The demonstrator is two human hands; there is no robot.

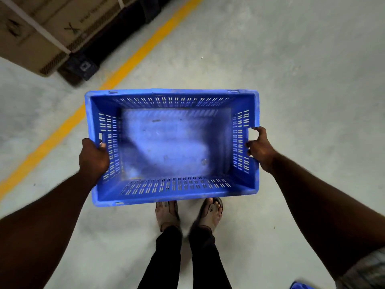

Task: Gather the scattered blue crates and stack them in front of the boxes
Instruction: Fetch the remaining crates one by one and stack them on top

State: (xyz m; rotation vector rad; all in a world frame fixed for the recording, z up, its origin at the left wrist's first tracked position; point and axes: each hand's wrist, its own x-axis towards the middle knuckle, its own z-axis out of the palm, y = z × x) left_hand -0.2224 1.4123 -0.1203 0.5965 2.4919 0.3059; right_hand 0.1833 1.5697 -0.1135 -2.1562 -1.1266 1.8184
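An empty blue crate (173, 142) with slotted walls hangs level in front of me, above the floor and my feet. My left hand (92, 159) grips its left short wall at the handle slot, thumb inside. My right hand (260, 149) grips the right short wall at the other handle slot. Cardboard boxes (37, 32) stand at the top left, beyond a yellow floor line. A corner of another blue crate (302, 285) shows at the bottom right edge.
The boxes rest on a dark pallet (83, 67). A yellow line (116, 74) runs diagonally across the grey concrete floor (291, 69) between me and the boxes. My feet (187, 213) in sandals stand just below the crate.
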